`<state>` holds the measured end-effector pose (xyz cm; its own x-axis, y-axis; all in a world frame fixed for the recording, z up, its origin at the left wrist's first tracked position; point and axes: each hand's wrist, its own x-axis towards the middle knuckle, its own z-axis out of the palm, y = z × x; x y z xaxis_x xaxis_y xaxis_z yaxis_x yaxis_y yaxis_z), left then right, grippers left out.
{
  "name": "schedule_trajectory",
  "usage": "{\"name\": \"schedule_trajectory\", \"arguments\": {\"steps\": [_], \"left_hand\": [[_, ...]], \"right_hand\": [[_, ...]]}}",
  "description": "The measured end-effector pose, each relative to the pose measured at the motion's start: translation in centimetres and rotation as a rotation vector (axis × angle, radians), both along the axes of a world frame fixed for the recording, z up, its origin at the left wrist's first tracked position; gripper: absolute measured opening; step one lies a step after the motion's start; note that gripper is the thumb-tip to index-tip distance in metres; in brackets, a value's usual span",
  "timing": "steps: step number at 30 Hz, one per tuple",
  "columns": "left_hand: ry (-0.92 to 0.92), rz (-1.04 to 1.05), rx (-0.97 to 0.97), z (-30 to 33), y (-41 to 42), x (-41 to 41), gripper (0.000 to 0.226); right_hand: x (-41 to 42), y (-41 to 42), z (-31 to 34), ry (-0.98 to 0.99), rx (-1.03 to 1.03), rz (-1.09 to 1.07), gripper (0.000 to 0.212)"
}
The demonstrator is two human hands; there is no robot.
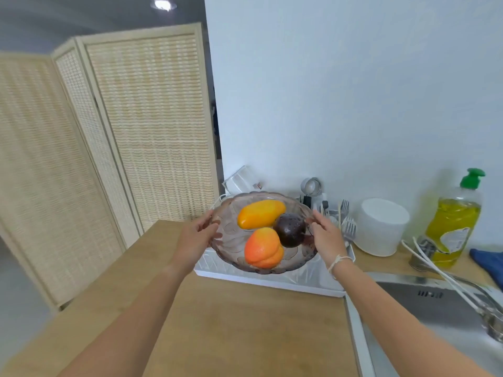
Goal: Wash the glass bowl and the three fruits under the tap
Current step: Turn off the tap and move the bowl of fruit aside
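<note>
A wide, pinkish glass bowl (231, 246) is held over the white drying rack (272, 280) at the back of the counter. In it lie a yellow-orange mango (260, 213), an orange peach (262, 248) and a dark purple round fruit (289, 230) with water drops. My left hand (197, 239) grips the bowl's left rim with fingers curled under it. On the opposite rim, my right hand (325, 235) holds on with its thumb over the edge. The tap (468, 288) stands at the far right over the steel sink (435, 308).
Forks (347, 219) and utensils stand in the rack behind the bowl. A white container (381, 227), a yellow dish-soap bottle (454, 221) and a blue cloth (487, 261) sit to the right. The wooden counter (231, 322) stretches in front. A woven folding screen (122, 145) stands left.
</note>
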<state>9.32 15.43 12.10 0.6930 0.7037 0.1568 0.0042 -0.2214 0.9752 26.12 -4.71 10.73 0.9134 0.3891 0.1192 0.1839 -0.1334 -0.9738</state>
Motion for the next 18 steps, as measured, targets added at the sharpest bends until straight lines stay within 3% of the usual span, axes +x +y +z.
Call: {"name": "schedule_trajectory", "arguments": {"steps": [18], "left_hand": [[0.159, 0.013, -0.026, -2.2, 4.8, 7.2, 0.044]], "right_hand": [[5.5, 4.7, -3.6, 0.101, -0.044, -0.052, 0.044]]}}
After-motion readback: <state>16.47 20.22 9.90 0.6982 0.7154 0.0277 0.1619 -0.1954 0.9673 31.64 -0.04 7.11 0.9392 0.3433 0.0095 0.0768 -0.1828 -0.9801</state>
